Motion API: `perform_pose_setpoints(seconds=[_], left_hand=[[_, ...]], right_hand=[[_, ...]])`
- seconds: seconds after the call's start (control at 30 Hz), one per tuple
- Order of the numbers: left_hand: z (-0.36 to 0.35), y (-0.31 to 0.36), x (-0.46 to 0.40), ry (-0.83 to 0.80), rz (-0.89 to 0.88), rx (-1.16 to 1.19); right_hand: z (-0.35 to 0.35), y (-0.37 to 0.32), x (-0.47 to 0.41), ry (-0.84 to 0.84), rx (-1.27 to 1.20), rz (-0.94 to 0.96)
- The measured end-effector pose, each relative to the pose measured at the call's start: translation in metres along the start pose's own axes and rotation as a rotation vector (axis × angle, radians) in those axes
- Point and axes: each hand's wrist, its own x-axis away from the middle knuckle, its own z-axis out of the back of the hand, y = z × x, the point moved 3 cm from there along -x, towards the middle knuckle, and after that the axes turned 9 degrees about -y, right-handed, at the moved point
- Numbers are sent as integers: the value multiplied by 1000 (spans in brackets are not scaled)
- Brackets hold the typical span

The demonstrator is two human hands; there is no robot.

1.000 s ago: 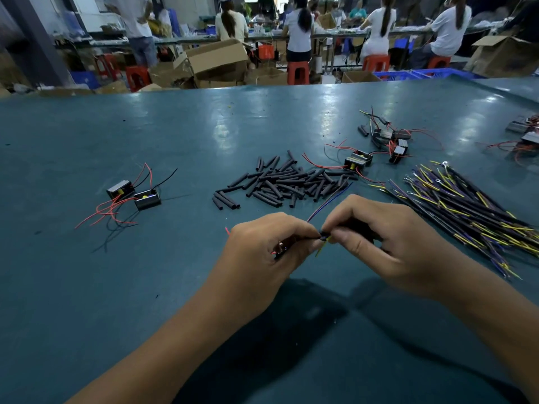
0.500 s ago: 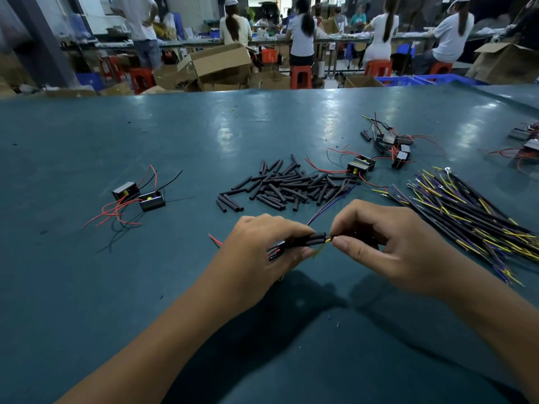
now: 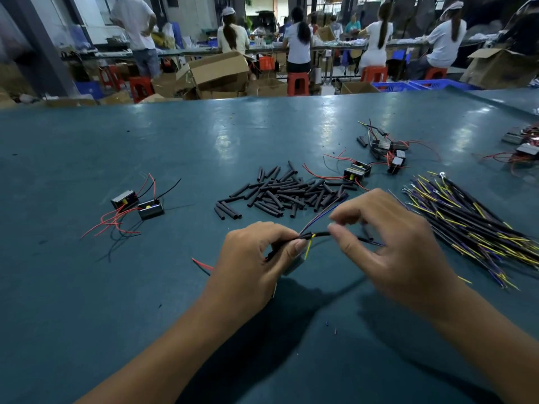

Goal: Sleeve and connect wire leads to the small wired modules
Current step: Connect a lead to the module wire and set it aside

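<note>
1. Hands meet over the blue-green table (image 3: 87,287): left hand (image 3: 250,263) pinches a black sleeved wire lead (image 3: 316,235) with a yellow strand.
2. Right hand (image 3: 390,243), fingers curled, pinches its other end.
3. Beyond them lies a pile of short black tube sleeves (image 3: 285,193).
4. Right: a black-yellow-purple wire bundle (image 3: 472,225).
5. Left: two small black red-wired modules (image 3: 137,204).

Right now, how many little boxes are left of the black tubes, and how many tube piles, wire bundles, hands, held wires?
Modules left of sleeves: 2
Sleeve pile: 1
Wire bundle: 1
Left hand, right hand: 2
Held lead: 1
Total: 7
</note>
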Motion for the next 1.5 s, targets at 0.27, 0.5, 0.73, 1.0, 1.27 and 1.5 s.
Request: perform_pose_setpoints(seconds=[0.27, 0.5, 0.73, 1.0, 1.27, 1.5], left_hand=[[-5, 13, 5, 194, 20, -37], [-9, 13, 4, 28, 85, 173], [-18, 6, 5, 75, 160, 263], [-19, 0, 2, -38, 236, 610], [-3, -8, -1, 69, 175, 221], [-2, -9, -2, 90, 150, 50]], right_hand=[[-27, -17, 3, -125, -477, -479], [-30, -6, 2, -96, -891, -652], [-27, 3, 4, -51, -423, -687], [-31, -1, 3, -5, -834, -676], [-2, 25, -24, 66, -838, -665], [63, 102, -93, 138, -658, -587]])
